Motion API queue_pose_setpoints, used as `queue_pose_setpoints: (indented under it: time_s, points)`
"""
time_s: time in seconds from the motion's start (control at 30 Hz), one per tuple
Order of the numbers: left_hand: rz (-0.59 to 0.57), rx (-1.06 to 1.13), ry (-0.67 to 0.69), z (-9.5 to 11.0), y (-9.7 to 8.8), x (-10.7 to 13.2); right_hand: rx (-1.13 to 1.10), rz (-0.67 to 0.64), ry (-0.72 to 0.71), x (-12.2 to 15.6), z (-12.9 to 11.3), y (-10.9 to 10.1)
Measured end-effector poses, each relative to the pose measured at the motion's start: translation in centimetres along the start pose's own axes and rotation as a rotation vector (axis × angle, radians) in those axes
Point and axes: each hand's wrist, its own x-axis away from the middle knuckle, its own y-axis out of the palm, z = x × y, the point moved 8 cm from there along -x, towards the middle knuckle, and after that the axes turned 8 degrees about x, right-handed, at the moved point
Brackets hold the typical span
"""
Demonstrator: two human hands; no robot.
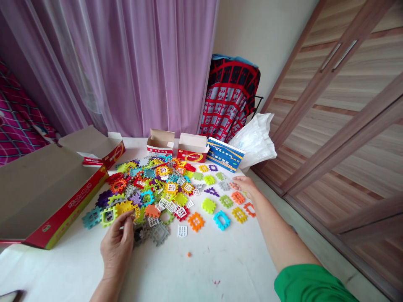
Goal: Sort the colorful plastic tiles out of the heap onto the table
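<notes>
My left hand [118, 242] is at the near left edge of a heap of colourful plastic interlocking building pieces [147, 188]. Its fingers are drawn together beside a yellow piece [124, 206]; anything between them is hidden. Over at the table's right edge, my right hand [246, 186] has its fingertips closed on a small orange interlocking piece [233, 186]. Around it lie separate pieces, among them a grey one [224, 186], an orange square [237, 197], a green frame [226, 201] and a purple triangle [212, 192]. Nearer me are a blue frame [221, 220] and a white window insert [182, 231].
A large open red carton [72, 205] stands at the left. Small open boxes [192, 154], a blue box [225, 155] and a white plastic bag [256, 138] line the back. A tiny orange bit [189, 254] lies in front. A wooden wardrobe [343, 105] is at the right.
</notes>
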Motion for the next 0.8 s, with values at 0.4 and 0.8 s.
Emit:
queue_pose_setpoints:
  time_s: [0.4,0.8]
  points:
    - [-0.056,-0.117,0.215,1.4,0.4,0.7,-0.190,-0.259,-0.110,9.2,-0.2,6.8]
    - [-0.361,-0.458,0.782,6.0,2.0,7.8,-0.230,-0.035,-0.377,19.3,3.2,8.8]
